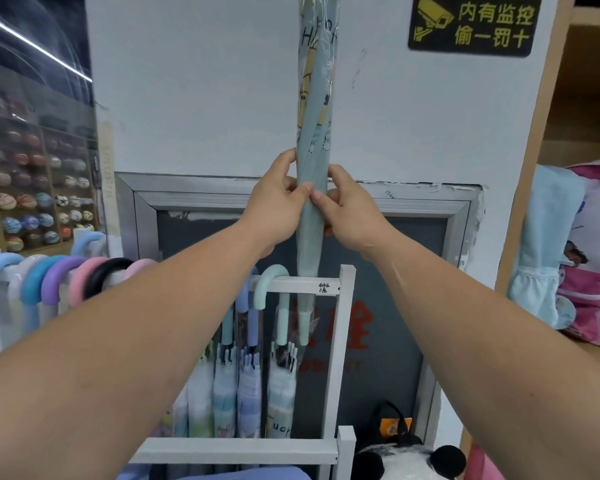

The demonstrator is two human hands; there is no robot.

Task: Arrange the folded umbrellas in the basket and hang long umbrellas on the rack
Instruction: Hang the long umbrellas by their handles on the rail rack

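Note:
A long pale blue-grey umbrella (316, 109) in a clear plastic sleeve stands upright in front of the white wall, its narrow end pointing down behind the top bar of the white rack (303, 284). My left hand (278, 202) grips it from the left at mid height. My right hand (349, 207) grips it from the right at the same height, thumbs meeting on its front. Several long umbrellas hang from the rack by curved handles, among them a mint one (274, 289).
More curved handles in blue, purple, pink and black (111, 271) line the rack bar at the left. A black and white plush toy (406, 460) sits at the bottom right. Shelves with bags (593, 251) stand at the right, shelves of balls (32, 202) at the far left.

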